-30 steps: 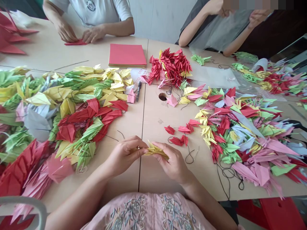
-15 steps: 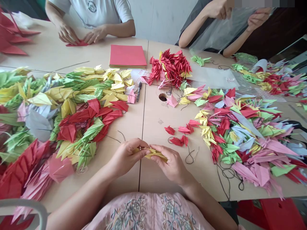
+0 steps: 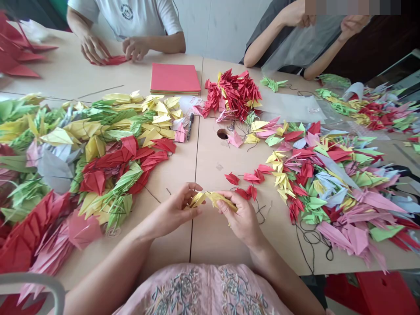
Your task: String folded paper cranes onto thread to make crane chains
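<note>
Between my hands, above the front of the table, are yellow folded paper cranes (image 3: 217, 199), several thin pointed pieces bunched together. My right hand (image 3: 242, 216) is closed around the larger bunch, with thumb and fingers pinching it. My left hand (image 3: 175, 212) holds a smaller yellow folded piece (image 3: 197, 200) between its thumb and fingers, its tip close to the other bunch. Whether a thread joins the two parts I cannot tell. Just beyond my right hand lie small red folded cranes (image 3: 252, 177) on a dark cord, with a needle-like sliver beside them.
Heaps of colourful strung paper cranes lie left (image 3: 95, 144) and right (image 3: 341, 188). Farther back are a red paper stack (image 3: 175, 78), a red crane pile (image 3: 233, 89), a pen (image 3: 190, 127) and a table hole (image 3: 222, 134). Two people work opposite, one folding red paper, one holding a clear bag.
My hands have drawn slightly apart, and the yellow paper between them has spread into two parts. Across the table, one person's hand has lifted an edge of the red paper.
</note>
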The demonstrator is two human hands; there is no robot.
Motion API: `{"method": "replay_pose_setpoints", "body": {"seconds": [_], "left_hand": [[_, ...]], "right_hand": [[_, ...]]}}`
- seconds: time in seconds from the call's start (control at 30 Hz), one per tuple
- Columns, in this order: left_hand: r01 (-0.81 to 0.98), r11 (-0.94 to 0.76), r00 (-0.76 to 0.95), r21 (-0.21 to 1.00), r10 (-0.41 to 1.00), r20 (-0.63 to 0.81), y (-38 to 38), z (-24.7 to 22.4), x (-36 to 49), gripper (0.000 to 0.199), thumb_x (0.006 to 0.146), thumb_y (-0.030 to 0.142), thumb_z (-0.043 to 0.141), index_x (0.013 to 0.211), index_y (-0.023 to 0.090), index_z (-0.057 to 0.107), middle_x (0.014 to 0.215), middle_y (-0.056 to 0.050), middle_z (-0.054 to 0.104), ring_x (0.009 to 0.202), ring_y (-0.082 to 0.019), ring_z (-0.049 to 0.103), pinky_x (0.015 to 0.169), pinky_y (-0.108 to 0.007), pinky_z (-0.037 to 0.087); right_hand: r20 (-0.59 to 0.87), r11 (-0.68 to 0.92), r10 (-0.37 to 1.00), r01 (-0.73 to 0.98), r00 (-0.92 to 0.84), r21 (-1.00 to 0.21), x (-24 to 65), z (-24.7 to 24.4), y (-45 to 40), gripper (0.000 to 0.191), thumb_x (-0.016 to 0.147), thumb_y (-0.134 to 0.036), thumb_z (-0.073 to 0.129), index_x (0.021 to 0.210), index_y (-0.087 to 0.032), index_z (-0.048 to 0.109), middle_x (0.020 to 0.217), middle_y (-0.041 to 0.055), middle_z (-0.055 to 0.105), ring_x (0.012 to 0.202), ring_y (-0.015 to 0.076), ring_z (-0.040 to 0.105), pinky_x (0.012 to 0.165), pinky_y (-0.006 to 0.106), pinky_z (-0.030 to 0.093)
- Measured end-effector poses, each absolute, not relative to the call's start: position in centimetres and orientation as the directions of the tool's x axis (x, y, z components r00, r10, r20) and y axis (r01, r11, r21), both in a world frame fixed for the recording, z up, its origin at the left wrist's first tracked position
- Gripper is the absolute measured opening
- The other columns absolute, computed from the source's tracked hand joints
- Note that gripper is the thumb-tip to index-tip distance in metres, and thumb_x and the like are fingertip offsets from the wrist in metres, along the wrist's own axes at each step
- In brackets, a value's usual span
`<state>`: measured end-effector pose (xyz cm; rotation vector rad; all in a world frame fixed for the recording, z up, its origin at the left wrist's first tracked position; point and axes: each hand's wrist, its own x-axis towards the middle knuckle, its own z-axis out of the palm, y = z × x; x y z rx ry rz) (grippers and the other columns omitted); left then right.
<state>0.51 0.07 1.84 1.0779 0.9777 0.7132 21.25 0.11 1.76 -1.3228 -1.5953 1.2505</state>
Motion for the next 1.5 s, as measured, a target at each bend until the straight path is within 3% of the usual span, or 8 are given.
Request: {"method": "replay_pose_setpoints", "body": {"seconds": [0.2, 0.47, 0.97, 1.3, 1.5], "left_hand": [[-0.029, 0.361, 0.316, 0.932, 0.888, -0.334, 0.3, 2.6, 0.4, 0.026, 0.085, 0.042, 0.063, 0.097, 0.02, 0.054, 0.086, 0.0, 0.061, 0.062, -0.008, 0.05, 0.051, -0.019, 0.037], [-0.033, 0.303, 0.205, 0.952, 0.935, -0.29, 0.3, 2.9, 0.3, 0.027, 0.085, 0.044, 0.063, 0.093, 0.018, 0.062, 0.078, 0.0, 0.062, 0.055, -0.007, 0.046, 0.047, -0.019, 0.033], [0.086, 0.277, 0.209, 0.957, 0.934, -0.289, 0.2, 2.7, 0.3, 0.026, 0.086, 0.044, 0.061, 0.087, 0.019, 0.066, 0.066, 0.004, 0.051, 0.055, -0.008, 0.04, 0.049, -0.02, 0.031], [0.127, 0.226, 0.138, 0.966, 0.96, -0.243, 0.3, 2.6, 0.6, 0.021, 0.08, 0.038, 0.065, 0.084, 0.019, 0.057, 0.072, 0.003, 0.057, 0.061, -0.009, 0.046, 0.054, -0.02, 0.035], [0.184, 0.226, 0.177, 0.956, 0.95, -0.259, 0.4, 2.7, 0.6, 0.02, 0.08, 0.037, 0.063, 0.081, 0.017, 0.061, 0.067, 0.003, 0.056, 0.056, -0.009, 0.042, 0.05, -0.021, 0.032]], "right_hand": [[0.035, 0.091, 0.976, 0.259, -0.215, -0.962, 21.3, 1.5, 0.0, 0.024, 0.091, -0.031, 0.06, 0.112, -0.021, 0.066, 0.087, 0.0041, 0.071, 0.063, 0.0132, 0.065, 0.061, 0.025, 0.057], [0.19, 0.264, 0.945, 0.275, -0.267, -0.924, 21.1, 1.3, -0.1, 0.013, 0.091, -0.02, 0.06, 0.102, -0.022, 0.065, 0.076, -0.0004, 0.069, 0.064, 0.0117, 0.065, 0.064, 0.021, 0.055], [0.204, 0.294, 0.929, 0.282, -0.308, -0.913, 21.2, 1.6, 0.0, 0.008, 0.09, -0.018, 0.061, 0.096, -0.023, 0.064, 0.071, -0.003, 0.066, 0.06, 0.0107, 0.061, 0.056, 0.019, 0.049], [0.252, 0.353, 0.911, 0.299, -0.326, -0.887, 21.2, 1.3, 0.1, 0.014, 0.091, -0.015, 0.059, 0.1, -0.024, 0.065, 0.084, 0.0003, 0.072, 0.067, 0.0128, 0.066, 0.061, 0.022, 0.052], [0.301, 0.402, 0.894, 0.301, -0.331, -0.865, 21.0, 1.3, 0.2, 0.015, 0.091, -0.014, 0.059, 0.101, -0.023, 0.065, 0.089, 0.0018, 0.074, 0.074, 0.0138, 0.069, 0.067, 0.023, 0.054]]}}
